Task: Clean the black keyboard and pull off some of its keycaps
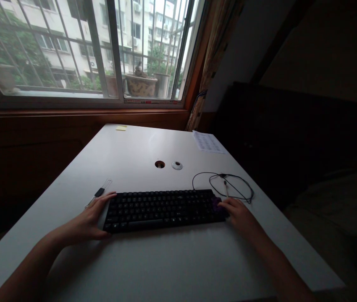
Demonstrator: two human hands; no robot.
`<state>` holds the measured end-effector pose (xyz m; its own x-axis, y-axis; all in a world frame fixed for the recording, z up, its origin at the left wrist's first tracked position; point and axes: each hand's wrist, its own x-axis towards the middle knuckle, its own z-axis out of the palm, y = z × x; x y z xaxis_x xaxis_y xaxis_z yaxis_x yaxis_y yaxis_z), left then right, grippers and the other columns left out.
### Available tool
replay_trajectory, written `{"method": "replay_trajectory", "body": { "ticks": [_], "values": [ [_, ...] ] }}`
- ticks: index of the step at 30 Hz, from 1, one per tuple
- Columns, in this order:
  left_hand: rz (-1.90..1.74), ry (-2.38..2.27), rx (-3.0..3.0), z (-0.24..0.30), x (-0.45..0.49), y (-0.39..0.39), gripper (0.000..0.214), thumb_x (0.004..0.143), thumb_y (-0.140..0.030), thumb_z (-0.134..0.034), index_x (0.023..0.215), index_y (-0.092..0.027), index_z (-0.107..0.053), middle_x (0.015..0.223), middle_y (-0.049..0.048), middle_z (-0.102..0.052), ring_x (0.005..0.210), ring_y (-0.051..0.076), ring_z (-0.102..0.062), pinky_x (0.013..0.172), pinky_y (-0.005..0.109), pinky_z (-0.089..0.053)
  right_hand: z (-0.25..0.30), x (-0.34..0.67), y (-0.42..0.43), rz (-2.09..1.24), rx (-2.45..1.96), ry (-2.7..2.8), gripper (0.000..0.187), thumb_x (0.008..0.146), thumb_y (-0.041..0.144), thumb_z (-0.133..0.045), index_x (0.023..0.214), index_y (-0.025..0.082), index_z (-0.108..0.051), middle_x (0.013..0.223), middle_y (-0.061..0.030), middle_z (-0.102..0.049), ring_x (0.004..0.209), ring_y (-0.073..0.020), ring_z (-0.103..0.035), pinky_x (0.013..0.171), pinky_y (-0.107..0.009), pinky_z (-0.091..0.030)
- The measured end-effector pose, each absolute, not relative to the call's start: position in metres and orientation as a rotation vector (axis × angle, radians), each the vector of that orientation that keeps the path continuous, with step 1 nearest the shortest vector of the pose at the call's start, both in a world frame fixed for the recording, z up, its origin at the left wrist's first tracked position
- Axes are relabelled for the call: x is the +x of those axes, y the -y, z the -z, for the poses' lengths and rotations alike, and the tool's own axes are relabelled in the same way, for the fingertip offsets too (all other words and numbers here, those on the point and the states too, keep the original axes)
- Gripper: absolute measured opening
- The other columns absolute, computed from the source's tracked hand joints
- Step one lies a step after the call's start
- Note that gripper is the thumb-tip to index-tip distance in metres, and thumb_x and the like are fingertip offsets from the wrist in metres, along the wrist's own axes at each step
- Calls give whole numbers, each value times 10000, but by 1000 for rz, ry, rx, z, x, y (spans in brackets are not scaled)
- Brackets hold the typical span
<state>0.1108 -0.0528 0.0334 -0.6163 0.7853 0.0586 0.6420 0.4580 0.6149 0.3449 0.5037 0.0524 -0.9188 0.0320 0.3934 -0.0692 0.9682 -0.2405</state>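
A black keyboard (162,209) lies flat on the white table (153,260), its keys facing up. My left hand (88,220) grips the keyboard's left end, fingers at the far corner and thumb at the near one. At the other end, my right hand (235,209) is closed on a small dark purple lump (216,203) over the number keys. The lump looks soft, but its exact kind is too dark to make out. Part of it is hidden by my fingers.
A coiled black cable (250,195) and a thin pale stick with a dark tip (226,188) lie beyond my right hand. A black binder clip (99,192) is near my left. Farther back are a cable hole (160,164), its white cover (177,165), printed paper (210,142) and yellow notes (121,128).
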Motion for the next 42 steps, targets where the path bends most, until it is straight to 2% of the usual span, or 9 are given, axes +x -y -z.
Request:
{"method": "replay_trajectory", "body": {
  "ticks": [7,12,15,22,28,33,42],
  "values": [
    [-908,-2489,1247,-34,111,52,1129,739,-320,-871,1649,-380,-205,1720,130,-264,1544,445,-335,1235,646,-360,-61,352,-534,-290,-103,2756,484,767,-12,-463,1019,221,-805,976,-81,-730,964,-255,-685,920,-425,-565],
    [-892,-2499,1245,-34,112,53,1125,758,-309,-868,1650,-393,-188,1726,122,-246,1551,442,-317,1245,643,-345,-65,361,-541,-346,-237,2626,348,922,140,-473,1057,231,-782,996,-81,-707,927,-244,-698,885,-406,-583],
    [-895,-2496,1257,-33,112,53,1119,761,-312,-866,1648,-394,-189,1723,125,-248,1549,453,-315,1235,659,-351,-64,357,-521,-413,-218,2608,314,954,182,-492,1095,239,-766,1019,-75,-706,968,-244,-697,927,-417,-579],
    [-882,-2494,1268,-37,113,52,1117,764,-299,-865,1636,-390,-172,1719,139,-244,1544,455,-320,1227,665,-358,-60,336,-495,-469,-148,2685,357,890,88,-479,1030,219,-781,1009,-84,-716,987,-250,-695,945,-425,-578],
    [-880,-2499,1248,-37,114,51,1119,765,-291,-862,1640,-399,-173,1728,125,-234,1554,452,-306,1241,647,-347,-61,337,-499,-461,-133,2661,345,913,116,-485,1038,231,-786,985,-80,-707,956,-257,-700,919,-430,-588],
    [-879,-2509,1259,-34,113,53,1128,751,-278,-863,1643,-394,-182,1721,134,-247,1542,462,-325,1234,646,-354,-62,337,-488,-466,-127,2642,384,879,76,-487,1069,246,-774,1026,-78,-715,1005,-257,-691,947,-429,-581],
    [-895,-2525,1277,-38,115,51,1110,759,-318,-856,1644,-389,-190,1706,141,-294,1527,461,-362,1224,651,-370,-61,329,-467,-453,-35,2705,367,907,52,-461,1056,217,-753,1016,-86,-707,978,-249,-685,901,-415,-585]
  ]
}}
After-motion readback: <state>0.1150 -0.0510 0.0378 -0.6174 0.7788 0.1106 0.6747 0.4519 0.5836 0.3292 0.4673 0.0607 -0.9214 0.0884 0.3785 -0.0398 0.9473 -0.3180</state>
